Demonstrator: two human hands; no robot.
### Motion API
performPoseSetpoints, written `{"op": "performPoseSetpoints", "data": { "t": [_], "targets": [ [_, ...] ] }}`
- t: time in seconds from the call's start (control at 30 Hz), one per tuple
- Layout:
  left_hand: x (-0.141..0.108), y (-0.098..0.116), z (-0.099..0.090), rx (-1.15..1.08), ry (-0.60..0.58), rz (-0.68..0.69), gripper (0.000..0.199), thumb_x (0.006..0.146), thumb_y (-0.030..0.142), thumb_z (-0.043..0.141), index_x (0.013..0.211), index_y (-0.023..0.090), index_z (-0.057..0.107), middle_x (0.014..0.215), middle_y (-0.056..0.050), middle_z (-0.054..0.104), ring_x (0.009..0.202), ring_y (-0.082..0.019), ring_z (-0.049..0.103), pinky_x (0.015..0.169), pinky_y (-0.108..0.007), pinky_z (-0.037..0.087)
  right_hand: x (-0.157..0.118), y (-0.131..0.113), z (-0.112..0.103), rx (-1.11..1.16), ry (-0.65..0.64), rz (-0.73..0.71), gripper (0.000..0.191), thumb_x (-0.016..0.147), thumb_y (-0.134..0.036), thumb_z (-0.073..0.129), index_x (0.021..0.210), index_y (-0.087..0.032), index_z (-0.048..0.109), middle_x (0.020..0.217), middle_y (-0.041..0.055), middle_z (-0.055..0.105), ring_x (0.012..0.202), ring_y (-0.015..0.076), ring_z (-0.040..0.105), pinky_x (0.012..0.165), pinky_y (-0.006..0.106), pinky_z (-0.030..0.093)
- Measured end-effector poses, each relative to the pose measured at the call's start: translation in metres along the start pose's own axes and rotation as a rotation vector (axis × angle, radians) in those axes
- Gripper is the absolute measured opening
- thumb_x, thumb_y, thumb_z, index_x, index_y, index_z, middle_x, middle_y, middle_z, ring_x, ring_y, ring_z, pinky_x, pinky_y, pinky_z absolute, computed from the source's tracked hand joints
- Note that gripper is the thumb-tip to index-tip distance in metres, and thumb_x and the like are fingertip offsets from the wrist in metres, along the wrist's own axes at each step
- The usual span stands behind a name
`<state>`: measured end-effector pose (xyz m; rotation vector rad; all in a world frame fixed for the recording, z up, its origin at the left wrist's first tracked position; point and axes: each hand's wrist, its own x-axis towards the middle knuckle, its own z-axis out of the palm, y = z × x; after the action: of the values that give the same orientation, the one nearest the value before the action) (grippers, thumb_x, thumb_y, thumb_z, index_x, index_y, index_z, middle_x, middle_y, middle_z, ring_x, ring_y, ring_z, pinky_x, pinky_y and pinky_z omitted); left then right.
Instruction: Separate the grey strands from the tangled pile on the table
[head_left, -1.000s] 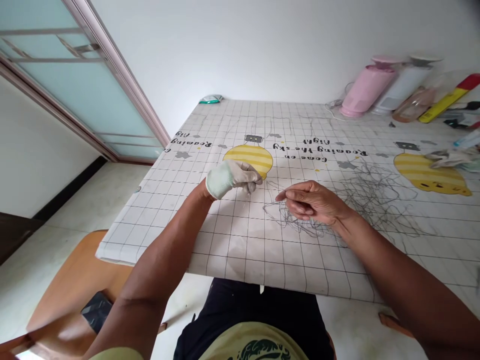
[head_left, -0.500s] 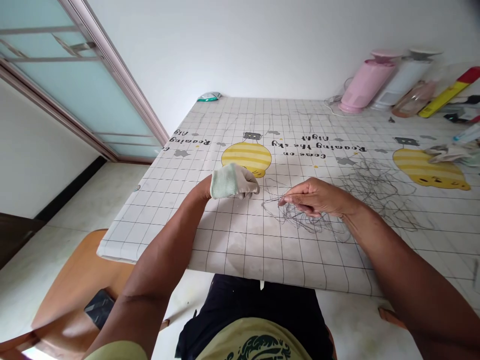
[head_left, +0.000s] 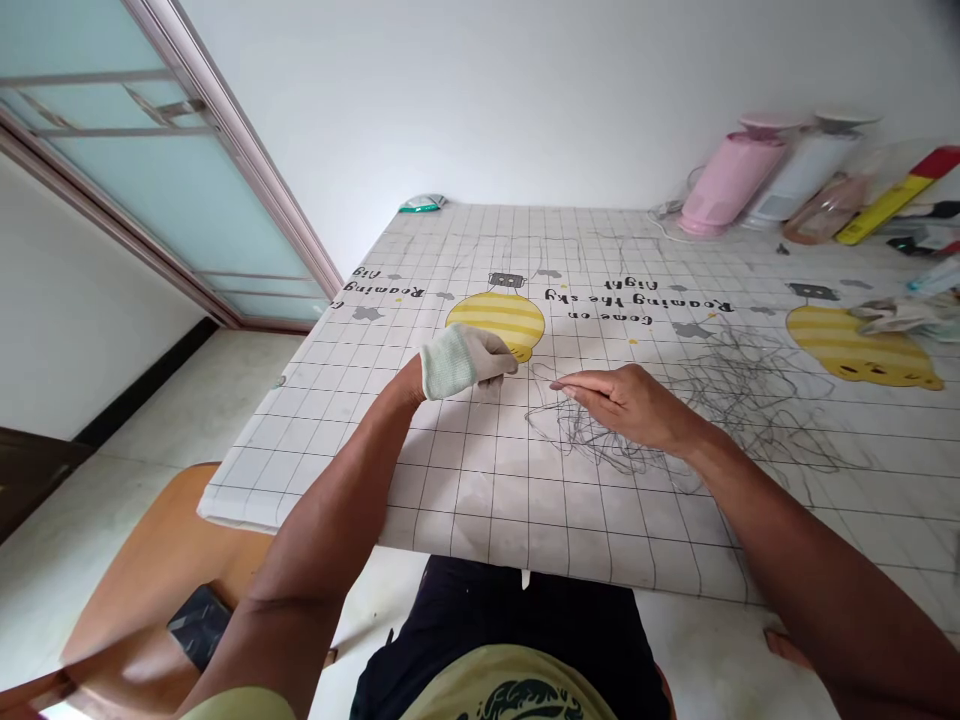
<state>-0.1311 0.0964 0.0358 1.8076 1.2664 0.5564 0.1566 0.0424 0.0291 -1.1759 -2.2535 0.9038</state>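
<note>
A loose tangle of thin dark thread (head_left: pixel 615 445) lies on the table, spreading from below my right hand toward the right. My right hand (head_left: pixel 637 405) is bare, its thumb and forefinger pinched on a strand at the tangle's upper left edge. A fine loop of it shows just left of those fingertips. My left hand (head_left: pixel 476 362) wears a pale glove with a greenish knit cuff. Its fingers are closed in a pinch over the lower part of a printed yellow balloon, a short gap from the right fingertips. Whatever the gloved fingertips hold is too fine to make out.
A checked cloth (head_left: pixel 465 500) covers the table. At the back right stand a pink cylinder (head_left: pixel 731 180), a white one, a bottle (head_left: pixel 832 210) and a yellow-red box (head_left: pixel 896 200). Another glove (head_left: pixel 900 318) lies far right. A green-white packet (head_left: pixel 424 203) sits at the back left corner.
My right hand has turned slightly, its fingertips rising a little and its fingers straighter. The left hand stays in nearly the same place, still pinched. The view has tilted slightly.
</note>
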Motion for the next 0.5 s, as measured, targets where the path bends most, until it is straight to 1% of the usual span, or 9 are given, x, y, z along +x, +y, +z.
{"op": "performPoseSetpoints", "data": {
  "t": [0.1, 0.17, 0.2, 0.27, 0.37, 0.43, 0.5],
  "targets": [
    [-0.002, 0.004, -0.001, -0.013, 0.000, 0.001, 0.023, 0.087, 0.036, 0.071, 0.072, 0.019, 0.076, 0.068, -0.003, 0.072, 0.058, -0.011, 0.062, 0.054, -0.023, 0.049, 0.000, 0.004, -0.004, 0.128, -0.152, 0.113, 0.055, 0.106, -0.061, 0.055, 0.138, -0.020, 0.073, 0.074, 0.0020, 0.072, 0.056, 0.0140, 0.063, 0.054, 0.029, 0.050],
    [-0.004, 0.008, -0.002, -0.015, -0.002, 0.000, 0.020, 0.087, 0.032, 0.070, 0.075, 0.018, 0.078, 0.068, -0.003, 0.072, 0.057, -0.011, 0.061, 0.055, -0.023, 0.049, 0.002, 0.007, -0.008, 0.283, -0.189, 0.179, 0.063, 0.105, -0.068, 0.051, 0.139, -0.018, 0.071, 0.084, 0.0064, 0.077, 0.067, 0.0182, 0.072, 0.063, 0.032, 0.059],
    [-0.005, 0.010, -0.002, -0.015, -0.003, -0.003, 0.018, 0.087, 0.030, 0.069, 0.077, 0.018, 0.079, 0.067, -0.002, 0.072, 0.056, -0.010, 0.061, 0.054, -0.022, 0.049, 0.003, 0.009, -0.010, 0.357, -0.171, 0.193, 0.066, 0.105, -0.071, 0.049, 0.136, -0.017, 0.071, 0.089, 0.0087, 0.078, 0.073, 0.0205, 0.075, 0.069, 0.035, 0.062],
    [-0.007, 0.014, -0.003, -0.018, -0.007, -0.013, 0.016, 0.086, 0.028, 0.070, 0.079, 0.018, 0.080, 0.066, -0.002, 0.072, 0.055, -0.010, 0.060, 0.053, -0.022, 0.047, 0.005, 0.009, -0.012, 0.465, -0.112, 0.191, 0.072, 0.104, -0.075, 0.044, 0.130, -0.014, 0.074, 0.092, 0.0119, 0.079, 0.081, 0.0242, 0.078, 0.078, 0.041, 0.064],
    [-0.009, 0.020, -0.004, -0.048, -0.006, -0.033, 0.015, 0.085, 0.027, 0.071, 0.078, 0.017, 0.078, 0.063, -0.002, 0.071, 0.054, -0.010, 0.060, 0.053, -0.021, 0.046, 0.007, 0.005, -0.011, 0.507, -0.041, 0.139, 0.072, 0.105, -0.075, 0.042, 0.122, -0.015, 0.077, 0.093, 0.0132, 0.079, 0.084, 0.0261, 0.078, 0.082, 0.044, 0.064],
    [-0.011, 0.023, -0.004, -0.085, 0.015, -0.047, 0.015, 0.085, 0.026, 0.071, 0.076, 0.016, 0.077, 0.062, -0.002, 0.071, 0.054, -0.010, 0.060, 0.053, -0.021, 0.047, 0.005, 0.001, -0.007, 0.421, 0.008, 0.080, 0.063, 0.105, -0.072, 0.047, 0.116, -0.018, 0.078, 0.098, 0.0121, 0.080, 0.090, 0.0261, 0.078, 0.085, 0.043, 0.064],
    [-0.012, 0.026, -0.006, -0.124, 0.062, -0.045, 0.016, 0.086, 0.025, 0.070, 0.075, 0.016, 0.076, 0.063, -0.003, 0.071, 0.055, -0.010, 0.060, 0.054, -0.022, 0.047, 0.003, -0.002, -0.002, 0.249, 0.079, 0.028, 0.050, 0.103, -0.065, 0.059, 0.115, -0.021, 0.079, 0.104, 0.0100, 0.080, 0.098, 0.0264, 0.077, 0.087, 0.042, 0.063]
  ]
}}
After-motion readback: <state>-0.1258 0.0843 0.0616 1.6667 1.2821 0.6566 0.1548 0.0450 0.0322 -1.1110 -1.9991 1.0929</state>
